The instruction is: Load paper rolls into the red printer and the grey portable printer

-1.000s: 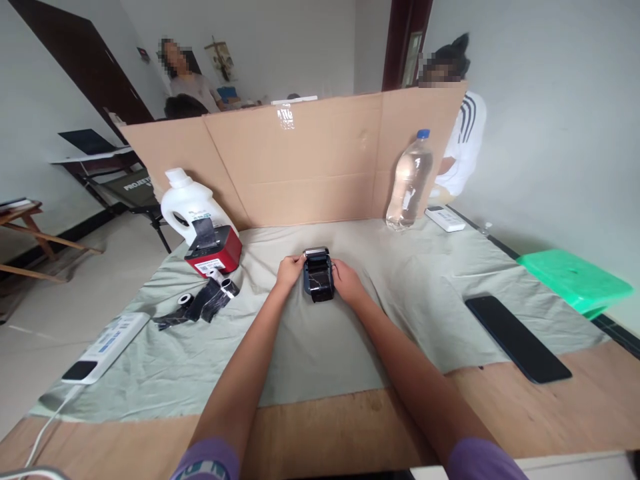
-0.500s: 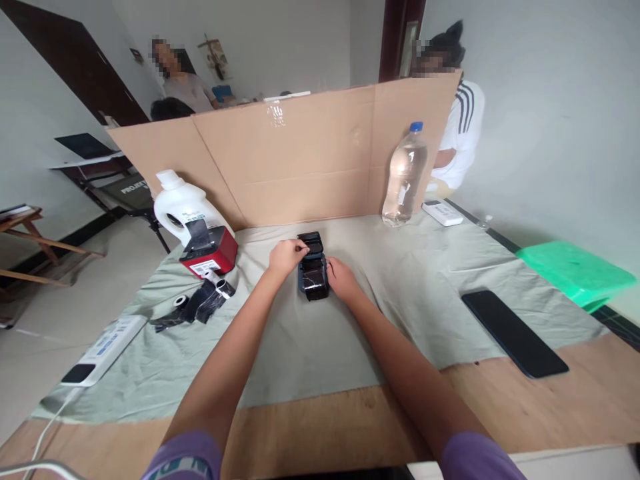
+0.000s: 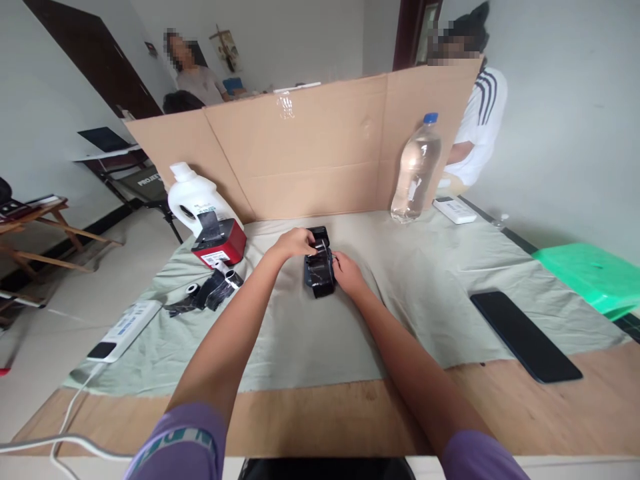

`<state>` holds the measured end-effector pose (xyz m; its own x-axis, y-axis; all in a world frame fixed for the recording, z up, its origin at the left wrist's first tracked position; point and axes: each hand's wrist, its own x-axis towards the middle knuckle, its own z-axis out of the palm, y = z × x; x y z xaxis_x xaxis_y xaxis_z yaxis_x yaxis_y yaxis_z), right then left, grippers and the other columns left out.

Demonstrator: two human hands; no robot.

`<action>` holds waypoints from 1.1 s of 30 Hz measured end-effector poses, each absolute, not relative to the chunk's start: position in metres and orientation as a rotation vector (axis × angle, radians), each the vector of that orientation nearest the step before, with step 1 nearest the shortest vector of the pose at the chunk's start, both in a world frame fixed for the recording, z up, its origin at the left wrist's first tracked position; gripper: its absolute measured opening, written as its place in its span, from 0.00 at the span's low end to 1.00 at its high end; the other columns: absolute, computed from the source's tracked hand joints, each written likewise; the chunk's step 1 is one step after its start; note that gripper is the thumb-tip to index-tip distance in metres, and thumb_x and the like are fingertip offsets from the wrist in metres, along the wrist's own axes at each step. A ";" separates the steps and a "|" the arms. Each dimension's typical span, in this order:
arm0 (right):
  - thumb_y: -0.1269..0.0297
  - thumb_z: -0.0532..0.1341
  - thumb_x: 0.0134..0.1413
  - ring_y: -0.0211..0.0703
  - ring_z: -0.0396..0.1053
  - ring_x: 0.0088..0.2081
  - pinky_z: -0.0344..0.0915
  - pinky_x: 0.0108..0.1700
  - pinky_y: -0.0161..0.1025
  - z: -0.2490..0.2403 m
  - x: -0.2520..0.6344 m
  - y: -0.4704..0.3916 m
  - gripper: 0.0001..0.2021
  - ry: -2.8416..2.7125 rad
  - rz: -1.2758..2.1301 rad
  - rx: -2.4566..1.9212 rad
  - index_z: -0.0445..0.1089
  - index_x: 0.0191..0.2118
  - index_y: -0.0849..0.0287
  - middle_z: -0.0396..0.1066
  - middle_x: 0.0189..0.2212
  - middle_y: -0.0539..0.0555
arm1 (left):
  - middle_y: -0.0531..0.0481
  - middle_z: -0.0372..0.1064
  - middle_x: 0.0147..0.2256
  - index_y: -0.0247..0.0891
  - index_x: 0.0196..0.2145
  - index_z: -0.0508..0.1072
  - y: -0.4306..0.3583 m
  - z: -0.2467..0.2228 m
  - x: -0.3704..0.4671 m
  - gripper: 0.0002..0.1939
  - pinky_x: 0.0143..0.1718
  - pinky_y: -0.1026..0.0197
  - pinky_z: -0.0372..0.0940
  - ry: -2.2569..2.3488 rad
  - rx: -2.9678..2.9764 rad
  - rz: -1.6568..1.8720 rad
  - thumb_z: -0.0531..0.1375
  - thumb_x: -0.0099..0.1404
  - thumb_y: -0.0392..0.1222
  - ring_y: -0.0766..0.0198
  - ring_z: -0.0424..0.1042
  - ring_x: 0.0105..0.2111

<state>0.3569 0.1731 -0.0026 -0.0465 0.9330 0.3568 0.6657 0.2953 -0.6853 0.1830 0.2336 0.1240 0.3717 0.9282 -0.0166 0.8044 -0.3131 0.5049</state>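
A small dark portable printer (image 3: 309,275) lies on the cloth with its black lid (image 3: 319,233) flipped open at the far side. Inside it is a shiny black roll (image 3: 324,248), its loose strip (image 3: 321,280) hanging over the near edge. My left hand (image 3: 296,243) reaches in from the left, its fingers closed on the roll; some fingertips are hidden. Against the printer's right side my right hand (image 3: 347,272) is closed, gripping it. Several loose rolls (image 3: 216,288) with black strips lie to the left, in front of a red and black box-shaped device (image 3: 223,244).
A white jug (image 3: 200,197) and a water bottle (image 3: 417,170) stand before a cardboard screen (image 3: 310,160). A phone (image 3: 525,335) lies at right, a white power strip (image 3: 125,330) at left. Beyond are a green stool (image 3: 590,273) and two people (image 3: 483,127).
My left hand has moved from the lid's edge down into the printer and onto the roll. My right hand stays at the printer's side. The view has shifted slightly.
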 end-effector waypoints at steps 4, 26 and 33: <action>0.67 0.48 0.65 0.51 0.70 0.50 0.64 0.54 0.46 -0.006 0.358 0.177 0.18 -1.770 0.469 -1.424 0.69 0.55 0.61 0.73 0.50 0.62 | 0.54 0.65 0.24 0.36 0.34 0.74 0.192 0.121 0.123 0.14 0.26 0.66 0.54 1.661 2.031 0.912 0.62 0.55 0.50 0.66 0.62 0.24; 0.63 0.51 0.60 0.50 0.72 0.40 0.67 0.46 0.46 -0.013 0.361 0.184 0.18 -1.648 0.581 -1.408 0.72 0.52 0.57 0.76 0.43 0.58 | 0.58 0.55 0.20 0.39 0.34 0.71 0.031 0.033 -0.080 0.15 0.27 0.64 0.55 2.249 1.653 0.856 0.58 0.54 0.52 0.65 0.59 0.23; 0.63 0.52 0.60 0.49 0.72 0.39 0.67 0.45 0.46 -0.009 0.362 0.181 0.18 -1.635 0.601 -1.403 0.72 0.51 0.58 0.76 0.43 0.58 | 0.42 0.71 0.50 0.42 0.54 0.71 0.093 0.060 -0.108 0.27 0.50 0.50 0.62 2.434 1.864 0.807 0.58 0.56 0.44 0.50 0.70 0.46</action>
<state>0.3615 0.1814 -0.0091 0.0191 0.9530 0.3024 0.5305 0.2467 -0.8110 -0.1084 0.0927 0.0599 -0.3082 0.8953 0.3215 0.9102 0.1792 0.3735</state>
